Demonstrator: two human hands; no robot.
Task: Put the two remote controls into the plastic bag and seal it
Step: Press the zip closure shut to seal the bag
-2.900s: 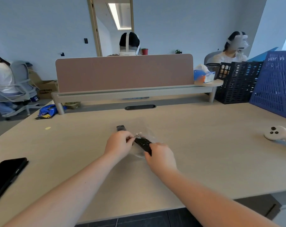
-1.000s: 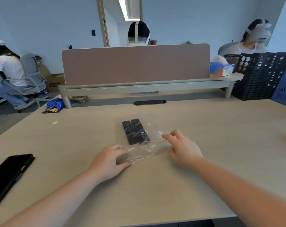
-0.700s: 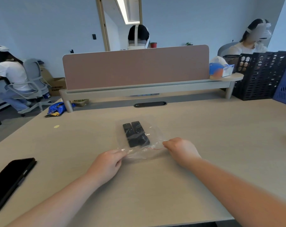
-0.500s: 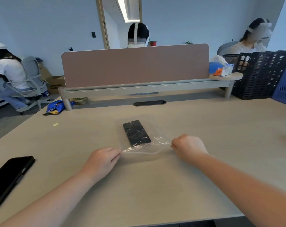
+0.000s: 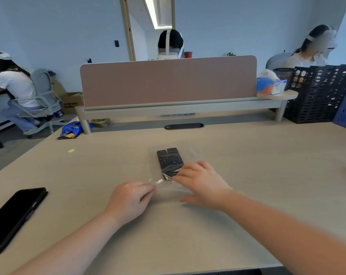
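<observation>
the two remote controls (image 5: 169,162) are lying side by side inside the clear plastic bag (image 5: 190,155), which is resting flat on the desk (image 5: 247,175) in front of the person. the left hand (image 5: 129,199) is pinching the near left corner of the bag between thumb and fingertips. the right hand (image 5: 200,184) is lying spread and flat over the near right part of the bag, its fingers (image 5: 180,176) pressing down by the near ends of the remotes.

the bag is looking thin, limp and slippery, likely to crinkle and slide on the smooth top, so it probably wants holding at one end of the mouth while the strip is being pinched along. the remotes are looking stiff and light, and should be staying put.

the seal strip itself is hard to make out: the film is nearly invisible, and the right hand is covering much of the mouth, so whether any of it is closed cannot be told. a dark phone (image 5: 13,217) is lying well apart at the left.
</observation>
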